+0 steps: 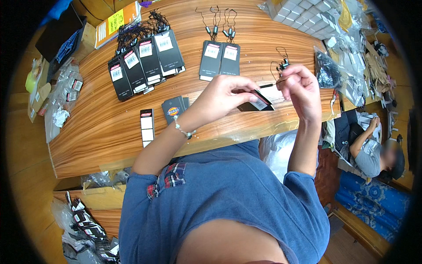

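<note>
My left hand (233,94), a beaded bracelet at its wrist, pinches a black hang tag (261,104) with a white barcode sticker near the table's front edge. To its right my right hand (302,90) is closed, thumb and fingers together on a thin dark string (281,82) close to the tag's end. Whether the string passes through the tag cannot be made out. Just beyond the right hand lie more looped black strings (283,61). Two strung black tags (220,59) lie side by side farther back. Fingers hide part of the held tag.
Overlapping stacks of strung tags (147,61) lie at the left. Nearer are loose dark tags (172,108) and a narrow label strip (147,127). White boxes (299,15) and a bag of black strings (327,68) occupy the right. Another person (373,152) sits at far right.
</note>
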The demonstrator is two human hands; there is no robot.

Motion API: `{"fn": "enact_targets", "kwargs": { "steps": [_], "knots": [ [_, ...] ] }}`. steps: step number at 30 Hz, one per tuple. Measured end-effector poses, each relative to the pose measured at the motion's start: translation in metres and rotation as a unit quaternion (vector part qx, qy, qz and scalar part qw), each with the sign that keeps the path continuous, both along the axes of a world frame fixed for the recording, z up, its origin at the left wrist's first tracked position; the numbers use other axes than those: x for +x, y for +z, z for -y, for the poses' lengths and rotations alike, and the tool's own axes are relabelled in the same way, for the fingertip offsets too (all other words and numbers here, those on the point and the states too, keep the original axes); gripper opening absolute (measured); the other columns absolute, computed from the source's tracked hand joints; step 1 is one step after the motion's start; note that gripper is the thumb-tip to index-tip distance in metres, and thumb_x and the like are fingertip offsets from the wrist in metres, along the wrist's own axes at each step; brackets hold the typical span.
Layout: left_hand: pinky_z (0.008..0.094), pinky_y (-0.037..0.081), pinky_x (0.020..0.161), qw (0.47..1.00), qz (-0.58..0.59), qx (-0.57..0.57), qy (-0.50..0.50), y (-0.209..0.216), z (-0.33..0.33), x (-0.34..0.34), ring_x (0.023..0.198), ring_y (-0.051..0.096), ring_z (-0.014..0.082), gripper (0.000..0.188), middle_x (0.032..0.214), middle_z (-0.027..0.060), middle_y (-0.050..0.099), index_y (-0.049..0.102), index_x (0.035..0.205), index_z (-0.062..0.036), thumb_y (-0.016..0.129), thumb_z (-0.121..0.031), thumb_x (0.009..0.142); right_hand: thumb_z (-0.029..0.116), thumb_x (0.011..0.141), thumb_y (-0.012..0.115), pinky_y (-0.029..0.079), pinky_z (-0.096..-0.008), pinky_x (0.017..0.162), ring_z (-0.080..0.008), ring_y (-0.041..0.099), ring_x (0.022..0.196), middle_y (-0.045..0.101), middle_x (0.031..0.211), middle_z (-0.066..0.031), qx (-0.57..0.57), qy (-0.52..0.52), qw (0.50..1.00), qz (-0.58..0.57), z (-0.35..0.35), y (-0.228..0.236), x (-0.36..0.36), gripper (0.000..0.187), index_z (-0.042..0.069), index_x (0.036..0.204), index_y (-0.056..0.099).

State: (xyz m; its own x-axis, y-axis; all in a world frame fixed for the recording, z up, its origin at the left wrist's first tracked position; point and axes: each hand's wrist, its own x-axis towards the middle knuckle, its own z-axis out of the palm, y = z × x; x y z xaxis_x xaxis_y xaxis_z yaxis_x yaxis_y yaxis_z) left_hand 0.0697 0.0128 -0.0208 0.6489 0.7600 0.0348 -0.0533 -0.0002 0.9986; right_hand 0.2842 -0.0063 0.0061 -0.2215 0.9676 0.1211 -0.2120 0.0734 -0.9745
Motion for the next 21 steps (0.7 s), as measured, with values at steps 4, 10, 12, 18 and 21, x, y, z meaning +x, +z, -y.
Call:
{"fn": "enact_targets", "kwargs": {
  "steps": [4,10,12,18,21],
  "knots": [
    [0.0245,0.048,0.077,0.999,-0.007,-0.035,0.018,-0.011,0.003,-0.014,0.083,0.060,0.0111,0.013,0.088,0.0061,0.064,0.063,0.091,0.0020,0.061,-0.003,0.079,0.015,0.089,0.043,0.044,-0.0374,0.078,-0.0205,0.058,0.074,0.060,0.085,-0.0135,-0.037,0.094,0.938,-0.331,-0.004,-0.010,0.008,0.022,0.001,0.105,0.050],
    [0.0229,0.048,0.074,0.998,0.022,-0.055,-0.013,-0.012,0.009,-0.025,0.080,0.060,0.0104,0.013,0.086,0.0058,0.064,0.063,0.090,0.0011,0.064,-0.003,0.078,0.004,0.085,0.045,0.046,-0.0421,0.087,-0.0261,0.058,0.096,0.058,0.106,-0.0193,-0.012,0.091,0.906,-0.414,-0.006,-0.013,-0.006,0.028,0.000,0.113,0.048],
    [0.0224,0.048,0.073,0.997,0.040,-0.068,-0.016,-0.012,0.012,-0.027,0.079,0.060,0.0100,0.013,0.086,0.0059,0.064,0.063,0.090,0.0010,0.064,-0.003,0.077,-0.001,0.083,0.051,0.048,-0.0410,0.086,-0.0255,0.059,0.095,0.058,0.105,-0.0201,0.006,0.042,0.921,-0.387,-0.006,-0.015,-0.012,0.028,-0.001,0.111,0.049],
    [0.0233,0.049,0.074,0.993,0.053,-0.100,-0.019,-0.011,0.014,-0.037,0.080,0.060,0.0103,0.015,0.087,0.0064,0.064,0.062,0.092,0.0012,0.064,-0.003,0.078,0.007,0.086,0.053,0.051,-0.0350,0.078,-0.0259,0.062,0.083,0.061,0.094,-0.0199,0.099,-0.057,0.971,-0.212,-0.007,-0.014,-0.020,0.019,-0.003,0.103,0.054],
    [0.0247,0.049,0.076,0.993,0.067,-0.094,0.039,-0.022,0.011,-0.044,0.083,0.061,0.0117,0.017,0.088,0.0069,0.064,0.061,0.095,0.0013,0.062,-0.002,0.079,0.005,0.085,0.054,0.049,-0.0314,0.072,-0.0213,0.060,0.074,0.061,0.082,-0.0148,0.135,-0.108,0.971,-0.162,-0.007,-0.009,-0.024,0.013,-0.003,0.094,0.058]
  ]
}}
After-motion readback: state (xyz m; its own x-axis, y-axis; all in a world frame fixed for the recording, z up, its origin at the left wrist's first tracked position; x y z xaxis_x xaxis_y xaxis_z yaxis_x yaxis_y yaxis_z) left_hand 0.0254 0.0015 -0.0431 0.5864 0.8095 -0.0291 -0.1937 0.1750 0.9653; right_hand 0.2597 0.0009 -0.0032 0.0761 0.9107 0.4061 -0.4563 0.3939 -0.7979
